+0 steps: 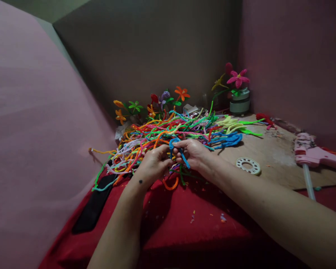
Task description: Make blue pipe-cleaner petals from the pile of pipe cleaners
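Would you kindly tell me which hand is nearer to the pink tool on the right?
The right hand. It is to the left of the pink tool, well apart from it; the left hand is farther left still.

Can't fully see the blue stem (185,160) between the fingers (184,143), mid-frame. Can follow the pink glue gun (310,154) only to the right edge.
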The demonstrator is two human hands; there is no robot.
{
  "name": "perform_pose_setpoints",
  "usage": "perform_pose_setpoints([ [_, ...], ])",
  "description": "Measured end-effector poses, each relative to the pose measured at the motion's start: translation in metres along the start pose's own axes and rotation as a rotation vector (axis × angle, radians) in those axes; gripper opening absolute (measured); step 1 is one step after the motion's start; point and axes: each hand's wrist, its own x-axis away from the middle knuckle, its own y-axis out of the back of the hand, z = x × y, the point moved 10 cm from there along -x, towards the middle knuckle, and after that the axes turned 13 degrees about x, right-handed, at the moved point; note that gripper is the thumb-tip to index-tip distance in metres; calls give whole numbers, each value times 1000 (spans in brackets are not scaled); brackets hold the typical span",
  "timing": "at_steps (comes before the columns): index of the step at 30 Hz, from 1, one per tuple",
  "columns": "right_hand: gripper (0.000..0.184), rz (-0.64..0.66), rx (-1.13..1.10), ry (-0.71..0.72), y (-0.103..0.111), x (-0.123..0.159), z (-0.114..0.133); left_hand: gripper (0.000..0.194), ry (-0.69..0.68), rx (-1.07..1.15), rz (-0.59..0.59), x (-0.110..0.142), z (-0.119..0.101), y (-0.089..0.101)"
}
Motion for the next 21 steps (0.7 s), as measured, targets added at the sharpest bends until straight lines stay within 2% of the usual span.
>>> perform_pose_setpoints([
  [3,12,-28,20,-61,3,-1,-9,34,-126,-371,-102,-1,-10,3],
  [6,11,-11,30,-96,-1,0,-14,58,-154,-601,-133,-2,-11,1],
  [10,14,12,11,-134,-6,3,-16,76,-112,-557,-80,-6,-2,-1],
  [15,13,152,-91,-197,-16,6,-19,79,-112,-562,-139,-3,-7,4],
  [18,13,158,-77,-206,-15,6,-19,76,-160,-583,-199,0,-14,8],
  [21,13,67,-36,-135,-6,5,-11,54,-173,-439,-202,0,-13,13],
])
